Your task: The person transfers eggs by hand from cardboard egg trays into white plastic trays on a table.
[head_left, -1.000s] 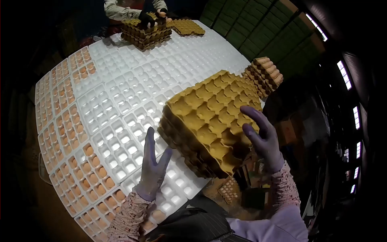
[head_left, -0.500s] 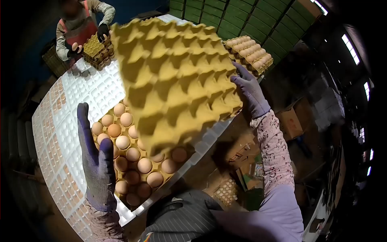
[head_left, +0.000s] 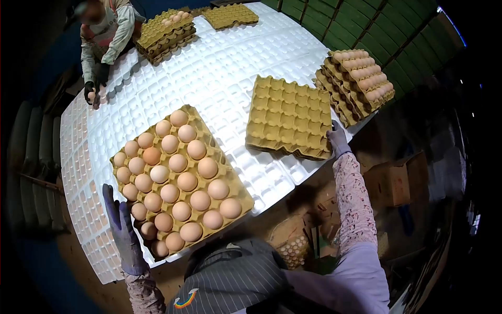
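My right hand (head_left: 340, 140), in a purple glove, grips the right edge of a yellow egg tray (head_left: 290, 116) without eggs. This tray lies on or just above the white moulded sheets, apparently with other trays under it. My left hand (head_left: 125, 230), gloved too, is open with fingers pointing up, beside the left edge of another egg tray (head_left: 234, 180). That tray holds rows of brown eggs (head_left: 178, 163), one more orange and one paler than the others. Whether my left fingers touch its edge I cannot tell.
White moulded sheets (head_left: 230, 73) cover the table. A stack of trays with eggs (head_left: 361, 78) stands at the right edge. Another person (head_left: 107, 31) holds an egg at the far left, near stacked trays (head_left: 164, 34). Green stacks (head_left: 376, 31) rise behind; a cardboard box (head_left: 389, 183) is below right.
The yellow tray in my right hand has come down from in front of the camera to the table, uncovering the full egg tray. The other person has leaned and reached lower.
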`<state>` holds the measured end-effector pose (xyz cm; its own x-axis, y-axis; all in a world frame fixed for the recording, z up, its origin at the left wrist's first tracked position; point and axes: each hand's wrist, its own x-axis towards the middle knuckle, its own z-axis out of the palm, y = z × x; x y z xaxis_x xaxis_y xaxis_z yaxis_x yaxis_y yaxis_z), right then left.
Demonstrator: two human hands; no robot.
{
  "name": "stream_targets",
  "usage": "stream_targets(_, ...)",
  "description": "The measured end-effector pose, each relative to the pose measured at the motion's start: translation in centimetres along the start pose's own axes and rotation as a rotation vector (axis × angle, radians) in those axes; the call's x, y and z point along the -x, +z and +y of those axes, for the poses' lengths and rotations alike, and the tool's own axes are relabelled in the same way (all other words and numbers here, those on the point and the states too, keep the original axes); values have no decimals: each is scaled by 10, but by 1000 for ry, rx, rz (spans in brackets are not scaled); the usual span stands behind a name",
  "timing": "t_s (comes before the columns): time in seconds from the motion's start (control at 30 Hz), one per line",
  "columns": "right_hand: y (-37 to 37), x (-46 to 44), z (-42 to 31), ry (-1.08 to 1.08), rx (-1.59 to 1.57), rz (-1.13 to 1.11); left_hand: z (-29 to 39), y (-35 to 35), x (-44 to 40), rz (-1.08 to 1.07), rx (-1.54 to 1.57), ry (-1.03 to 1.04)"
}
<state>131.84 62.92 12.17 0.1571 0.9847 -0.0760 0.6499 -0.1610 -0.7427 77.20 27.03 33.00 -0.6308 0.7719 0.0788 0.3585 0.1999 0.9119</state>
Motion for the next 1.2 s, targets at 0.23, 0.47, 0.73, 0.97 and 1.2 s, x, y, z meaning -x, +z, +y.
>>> stream_targets(0.23, -30, 15, -27, 228, -151, -501, -15, -5, 5, 54, -54, 0)
stream_targets(0.47, -51, 31, -62, 208, -768, -521, 21, -13, 12, 19, 163, 15)
stream_targets(0.73, -104, 6, -214, -535, 279, -230, -44, -40, 30, 91, -143, 223)
stream_targets(0.97, 191, 371, -557, -266, -640, -1211, -184, -107, 78, 276, -518, 32)
stream_targets(1.2, 490, 614, -464, -248, -208, -1458, -238, -169, 153, 457, -343, -203)
